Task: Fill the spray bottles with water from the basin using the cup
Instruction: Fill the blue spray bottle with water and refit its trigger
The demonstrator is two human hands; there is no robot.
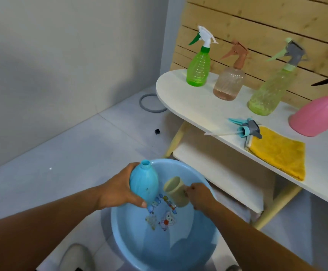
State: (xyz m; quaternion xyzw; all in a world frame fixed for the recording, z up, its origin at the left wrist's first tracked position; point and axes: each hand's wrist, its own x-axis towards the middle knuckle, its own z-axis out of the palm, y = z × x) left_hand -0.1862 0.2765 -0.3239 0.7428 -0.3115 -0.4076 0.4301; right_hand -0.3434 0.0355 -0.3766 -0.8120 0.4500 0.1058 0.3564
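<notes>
Gripping a smooth, rounded blue bottle (144,184) with curled left hand (118,189), right hand (198,195) pinches a beige plastic cup (176,190) over the round basin (178,249).

Soft, even indoor light; a faint shadow on the wall (42,75); wide-angle bending and slight blur at the edges.

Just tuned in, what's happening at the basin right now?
A person's left hand grips an uncapped blue bottle over the blue basin, while the right hand holds a beige cup beside it. The bottle's spray head lies on the table.
</notes>
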